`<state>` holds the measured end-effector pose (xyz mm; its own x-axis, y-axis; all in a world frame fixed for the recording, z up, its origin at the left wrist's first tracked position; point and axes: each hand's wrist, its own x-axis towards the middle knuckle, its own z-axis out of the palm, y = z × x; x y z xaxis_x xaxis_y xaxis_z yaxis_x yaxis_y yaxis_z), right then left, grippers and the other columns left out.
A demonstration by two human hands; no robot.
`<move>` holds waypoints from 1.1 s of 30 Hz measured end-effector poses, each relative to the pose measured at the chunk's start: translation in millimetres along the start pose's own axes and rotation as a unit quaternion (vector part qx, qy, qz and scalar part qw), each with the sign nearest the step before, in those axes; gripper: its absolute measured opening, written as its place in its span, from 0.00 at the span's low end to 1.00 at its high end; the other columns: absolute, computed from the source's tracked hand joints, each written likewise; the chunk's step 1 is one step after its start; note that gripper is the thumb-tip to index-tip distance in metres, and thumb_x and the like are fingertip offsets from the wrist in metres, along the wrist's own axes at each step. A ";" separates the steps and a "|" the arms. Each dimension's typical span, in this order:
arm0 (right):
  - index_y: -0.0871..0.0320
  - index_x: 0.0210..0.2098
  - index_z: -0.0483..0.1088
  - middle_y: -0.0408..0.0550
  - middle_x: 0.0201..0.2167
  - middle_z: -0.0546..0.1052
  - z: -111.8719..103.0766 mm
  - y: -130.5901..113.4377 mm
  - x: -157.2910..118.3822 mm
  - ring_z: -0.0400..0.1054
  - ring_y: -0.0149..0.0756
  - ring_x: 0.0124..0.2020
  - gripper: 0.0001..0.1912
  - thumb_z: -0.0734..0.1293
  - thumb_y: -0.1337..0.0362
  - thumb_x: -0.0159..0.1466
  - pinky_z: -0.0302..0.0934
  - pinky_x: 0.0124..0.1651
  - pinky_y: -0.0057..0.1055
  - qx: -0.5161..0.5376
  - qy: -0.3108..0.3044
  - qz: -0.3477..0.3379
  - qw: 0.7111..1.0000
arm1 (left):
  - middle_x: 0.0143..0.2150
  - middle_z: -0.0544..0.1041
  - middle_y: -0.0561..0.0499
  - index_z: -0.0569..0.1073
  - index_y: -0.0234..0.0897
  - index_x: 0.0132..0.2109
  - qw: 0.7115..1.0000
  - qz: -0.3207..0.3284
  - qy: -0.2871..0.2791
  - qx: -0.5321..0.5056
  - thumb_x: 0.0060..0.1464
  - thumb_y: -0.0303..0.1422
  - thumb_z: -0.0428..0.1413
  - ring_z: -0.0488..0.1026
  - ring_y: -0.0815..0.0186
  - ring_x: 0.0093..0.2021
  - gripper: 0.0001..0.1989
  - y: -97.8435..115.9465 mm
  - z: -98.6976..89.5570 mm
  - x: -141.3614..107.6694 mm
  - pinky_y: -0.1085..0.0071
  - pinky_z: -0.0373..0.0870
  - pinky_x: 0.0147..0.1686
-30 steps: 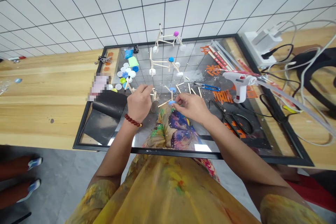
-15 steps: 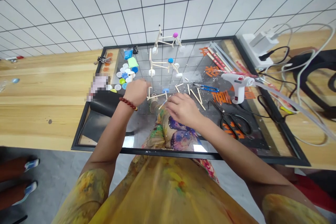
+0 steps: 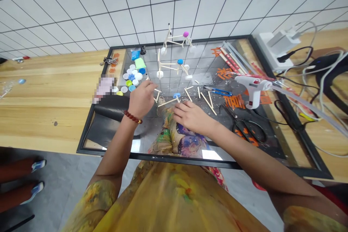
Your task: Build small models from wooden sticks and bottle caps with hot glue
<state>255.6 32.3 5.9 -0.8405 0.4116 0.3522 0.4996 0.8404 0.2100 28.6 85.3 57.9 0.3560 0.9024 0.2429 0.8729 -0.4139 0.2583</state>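
A small frame of pale wooden sticks (image 3: pixel 166 103) with a lump of blue clay (image 3: pixel 176 95) on it is between my two hands, low over the glass board. My left hand (image 3: pixel 141 98), with a beaded bracelet at the wrist, is closed, its fingertips at the frame's left end. My right hand (image 3: pixel 193 116) has bent fingers at the frame's right end, by the blue clay; its grip is partly hidden. Behind stand two finished-looking stick models with white wheels, one bearing blue clay (image 3: pixel 180 61), the other pink clay (image 3: pixel 186 34). Loose sticks (image 3: pixel 208 103) lie right of my right hand.
Coloured round caps (image 3: pixel 131 77) and a green block (image 3: pixel 140 63) lie at the left. To the right are blue-handled snips (image 3: pixel 218 91), black scissors (image 3: pixel 251 129), a white glue gun (image 3: pixel 254 88) with cords, and a power strip (image 3: pixel 272 52). A black frame (image 3: pixel 179 158) edges the board.
The view has shifted slightly. The small stick frame has tilted between my hands, and its right stick beneath the blue clay sits differently. My left hand has turned a little more upright.
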 end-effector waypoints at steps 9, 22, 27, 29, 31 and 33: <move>0.58 0.39 0.76 0.50 0.51 0.79 -1.8 9.3 -14.7 0.66 0.41 0.55 0.08 0.63 0.69 0.70 0.57 0.50 0.38 -0.034 0.025 -0.081 0.996 | 0.47 0.80 0.44 0.77 0.36 0.51 0.998 0.006 -0.062 0.004 0.63 0.26 0.49 0.75 0.56 0.49 0.15 40.8 34.2 -11.4 0.62 0.72 0.49; 0.58 0.41 0.78 0.51 0.42 0.81 -7.1 -15.8 -22.3 0.67 0.42 0.48 0.09 0.64 0.70 0.69 0.56 0.47 0.39 -0.019 -0.016 -0.007 1.000 | 0.42 0.79 0.40 0.77 0.34 0.45 0.985 0.013 -0.144 0.094 0.61 0.25 0.50 0.77 0.53 0.46 0.11 64.4 49.5 -7.5 0.64 0.72 0.39; 0.58 0.36 0.77 0.51 0.41 0.80 -15.7 -14.7 -31.0 0.66 0.42 0.46 0.08 0.65 0.70 0.68 0.55 0.47 0.39 -0.010 -0.023 -0.014 1.000 | 0.39 0.81 0.45 0.78 0.37 0.43 0.992 -0.030 -0.122 -0.028 0.58 0.27 0.55 0.79 0.57 0.40 0.09 59.2 53.3 -9.2 0.65 0.72 0.39; 0.59 0.36 0.77 0.52 0.44 0.80 -20.2 -13.4 -36.5 0.66 0.42 0.47 0.07 0.66 0.70 0.68 0.55 0.45 0.38 -0.006 -0.024 -0.002 1.000 | 0.36 0.81 0.48 0.76 0.37 0.44 0.989 -0.056 -0.099 -0.096 0.57 0.27 0.56 0.78 0.59 0.38 0.09 57.1 57.0 -10.2 0.65 0.72 0.39; 0.60 0.40 0.77 0.53 0.47 0.80 -22.6 -13.4 -41.2 0.66 0.41 0.45 0.08 0.65 0.70 0.68 0.55 0.43 0.37 -0.005 -0.028 0.006 1.000 | 0.32 0.80 0.50 0.75 0.37 0.45 0.981 -0.079 -0.080 -0.159 0.56 0.28 0.56 0.77 0.62 0.34 0.09 55.5 61.7 -10.9 0.66 0.72 0.38; 0.60 0.44 0.77 0.52 0.48 0.80 -22.7 -14.6 -44.1 0.67 0.40 0.43 0.10 0.64 0.71 0.68 0.55 0.42 0.37 -0.007 -0.034 0.002 0.999 | 0.29 0.78 0.53 0.73 0.37 0.45 0.970 -0.097 -0.064 -0.212 0.56 0.27 0.57 0.76 0.65 0.30 0.09 54.5 66.6 -11.1 0.68 0.72 0.37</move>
<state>290.1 -6.1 8.0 -0.8502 0.4388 0.2910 0.5059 0.8339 0.2206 94.4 60.6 7.0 0.2615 0.9644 0.0400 0.7217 -0.2229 0.6553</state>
